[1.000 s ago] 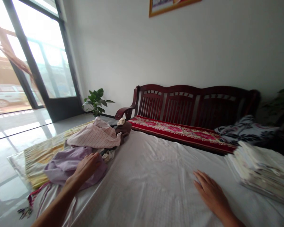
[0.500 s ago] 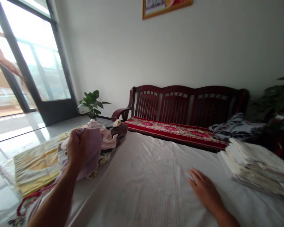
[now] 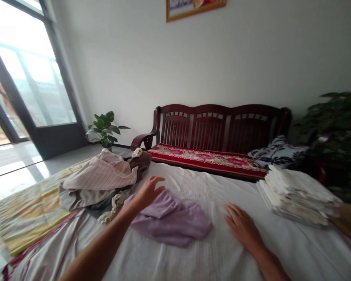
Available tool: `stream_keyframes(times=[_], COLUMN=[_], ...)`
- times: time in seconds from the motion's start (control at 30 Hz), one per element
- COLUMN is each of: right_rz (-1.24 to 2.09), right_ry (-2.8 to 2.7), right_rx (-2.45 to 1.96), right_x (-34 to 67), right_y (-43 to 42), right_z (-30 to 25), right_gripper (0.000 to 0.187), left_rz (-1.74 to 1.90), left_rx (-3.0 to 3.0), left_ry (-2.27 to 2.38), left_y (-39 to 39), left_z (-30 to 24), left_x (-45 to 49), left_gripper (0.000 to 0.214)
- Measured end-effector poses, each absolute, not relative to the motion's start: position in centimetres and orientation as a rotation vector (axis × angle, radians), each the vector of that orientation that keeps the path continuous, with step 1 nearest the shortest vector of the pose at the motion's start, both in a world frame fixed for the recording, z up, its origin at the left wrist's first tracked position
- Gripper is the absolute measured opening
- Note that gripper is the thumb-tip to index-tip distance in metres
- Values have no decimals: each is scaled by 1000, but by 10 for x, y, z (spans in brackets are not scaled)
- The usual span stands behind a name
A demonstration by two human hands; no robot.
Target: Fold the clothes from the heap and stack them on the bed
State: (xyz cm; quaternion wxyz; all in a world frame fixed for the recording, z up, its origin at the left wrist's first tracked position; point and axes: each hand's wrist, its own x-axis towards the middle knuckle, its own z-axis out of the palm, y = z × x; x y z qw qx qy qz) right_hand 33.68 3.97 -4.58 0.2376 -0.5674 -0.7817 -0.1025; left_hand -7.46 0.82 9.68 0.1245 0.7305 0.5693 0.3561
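Note:
A lilac garment [image 3: 175, 219] lies crumpled on the white cloth-covered table [image 3: 210, 257] in front of me. My left hand [image 3: 148, 192] hovers over its far left edge with the fingers spread, holding nothing. My right hand [image 3: 242, 228] rests flat on the white cloth just right of the garment, fingers stretched out. A heap of unfolded clothes [image 3: 101, 181], topped by a pink striped piece, sits to the left of the garment.
A stack of folded pale cloths [image 3: 295, 194] stands at the right. Yellow patterned fabric [image 3: 26, 210] hangs over the table's left end. Behind are a dark wooden bench [image 3: 219, 128] with a red cushion, a floral pillow [image 3: 276, 152], potted plants and a glass door.
My left hand lifted the lilac garment out of the heap, carried it right, and let it go on the white cloth. My right hand stayed flat on the table.

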Motion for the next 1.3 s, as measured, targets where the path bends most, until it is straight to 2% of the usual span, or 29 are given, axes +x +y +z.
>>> stream_keyframes(times=[0.27,0.47,0.57,0.63,0.7,0.77,0.9,0.97,1.13,1.23,1.3], right_rz=[-293,-282,-251,-228,-195,-143,1,71,166,197,234], right_ry=[-2125,-2143,-2146,-2144,-2141,-2135,-2073,-2016,-1892,-1881,-1890], right_rx=[-1518,-1533,-1576,-1594,-1602,-1598,-1543,-1499,-1401,-1363,-1347], right_x=[335,334,333,332,331,332,334,335,332,325,316], right_y=[38,35,33,32,32,32,31,30,25,21,19], right_z=[-45,-41,-38,-36,-35,-33,-29,-27,-19,-15,-12], right_gripper=[42,44,45,45,44,44,45,45,39,34,34], left_rz=[541,430,668,1029,1384,1477,1120,1039,734,475,376], left_rx=[2194,2177,2017,1860,1712,1665,1882,2030,2182,2102,2050], left_ry=[1670,1875,1964,1921,1748,1492,1180,1311,1971,2086,2078], left_y=[-7,-12,-3,3,6,3,-10,-13,-3,4,6], left_z=[60,58,64,72,81,87,86,85,86,79,71], left_x=[-80,-64,-63,-59,-50,-35,-13,-16,-60,-85,-93], left_gripper=[43,15,11,10,14,17,24,27,40,57,60])
